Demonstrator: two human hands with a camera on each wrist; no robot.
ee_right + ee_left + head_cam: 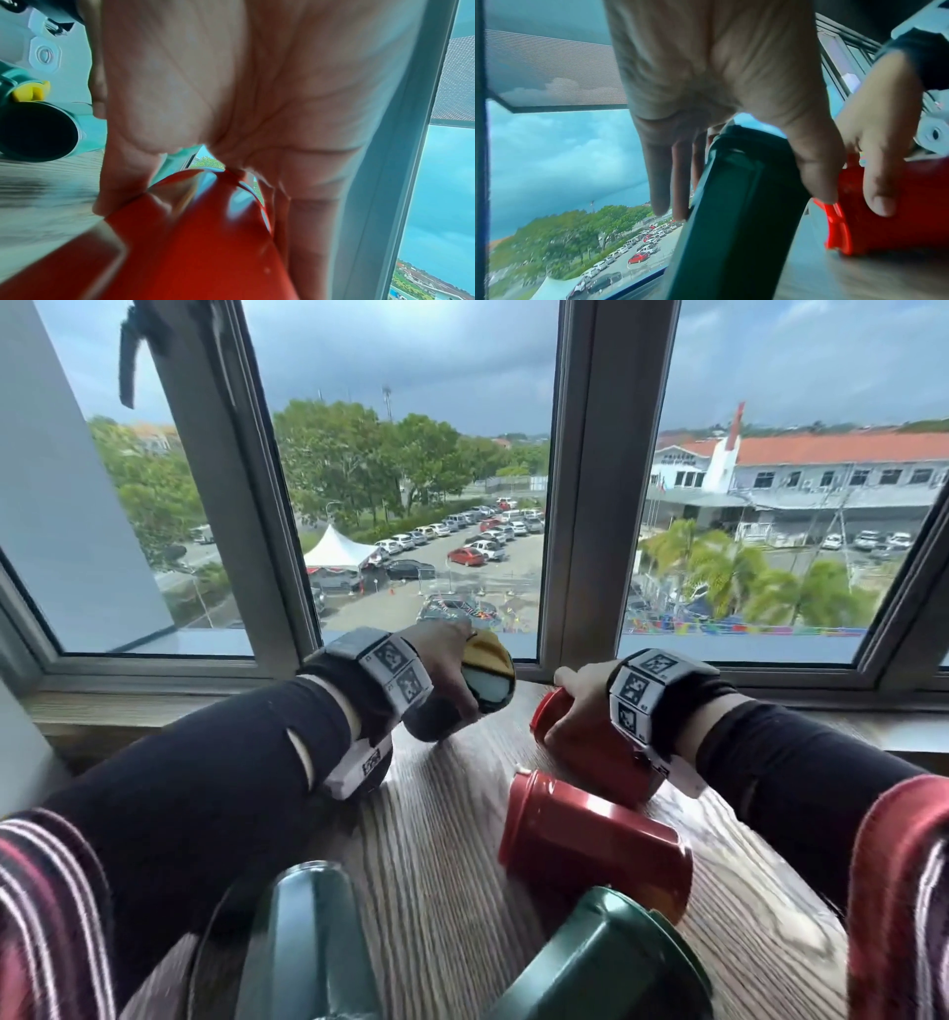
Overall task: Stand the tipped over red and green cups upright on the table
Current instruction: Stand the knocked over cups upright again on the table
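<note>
My left hand (452, 667) grips a dark green cup (736, 213) near the window sill, thumb on one side and fingers on the other. The cup is tilted, and its yellowish inside (488, 660) shows in the head view. My right hand (575, 706) wraps over a red cup (601, 775) that lies tilted on the wooden table (452, 839). A second red cup (590, 850) lies on its side nearer me. A green cup (606, 963) lies tipped in front of it, and another green cup (308, 942) lies at the lower left.
The window frame and sill (565, 670) run close behind both hands. Another red cup (898, 891) shows at the right edge by my sleeve. Bare wood grain (436, 814) lies between my forearms.
</note>
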